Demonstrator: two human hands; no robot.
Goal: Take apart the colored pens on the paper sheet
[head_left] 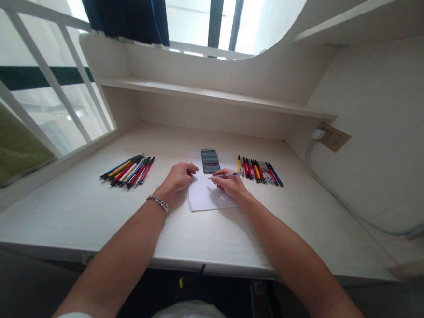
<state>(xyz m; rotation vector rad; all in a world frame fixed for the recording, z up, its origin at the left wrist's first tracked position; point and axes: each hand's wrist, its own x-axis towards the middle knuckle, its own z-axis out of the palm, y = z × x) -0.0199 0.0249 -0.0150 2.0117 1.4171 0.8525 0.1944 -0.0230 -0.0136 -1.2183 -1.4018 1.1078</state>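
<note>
A white sheet of paper (204,194) lies on the pale desk (92,206) in front of me. My right hand (231,184) is closed round a pen (227,175) that lies nearly level, its tip pointing left over the sheet. My left hand (179,177) rests on the sheet's left edge with the fingers curled; nothing shows in it. A dark phone (209,160) lies at the top of the sheet. A bracelet (157,201) circles my left wrist.
A bunch of coloured pens (129,170) lies to the left. A row of pens (260,171) lies right of the phone. A shelf (207,95) runs above the desk's back. A wall socket (332,136) holds a plug with a cable trailing right.
</note>
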